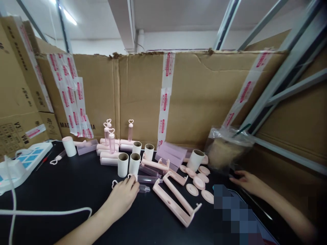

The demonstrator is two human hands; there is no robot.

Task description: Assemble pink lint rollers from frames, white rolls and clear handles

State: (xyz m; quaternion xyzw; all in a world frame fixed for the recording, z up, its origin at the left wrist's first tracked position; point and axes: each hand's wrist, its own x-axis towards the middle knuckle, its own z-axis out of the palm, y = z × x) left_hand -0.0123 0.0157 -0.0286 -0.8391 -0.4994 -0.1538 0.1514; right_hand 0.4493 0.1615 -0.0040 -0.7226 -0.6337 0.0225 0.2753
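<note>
My left hand [124,194] is closed around the heart-shaped handle end of a clear plastic tube [149,179] lying on the black table. A second heart-handled tube [144,188] lies partly under that hand. Just beyond it stand white cardboard tubes [123,165] with open tops. My right hand [246,182] is at the right, close to a clear plastic bag [222,153] with brownish contents. Its thumb and fingers look apart, and I see nothing between them. Pale pink frames [173,204] lie between the hands, with several round pink caps [192,190].
A white power strip [33,163] and a looping white cable [63,211] occupy the left side. Pink cylinders [109,158] and upright heart-handled tubes [130,131] stand at the back, before a taped cardboard wall [138,95]. A pixelated flat object [237,214] lies front right.
</note>
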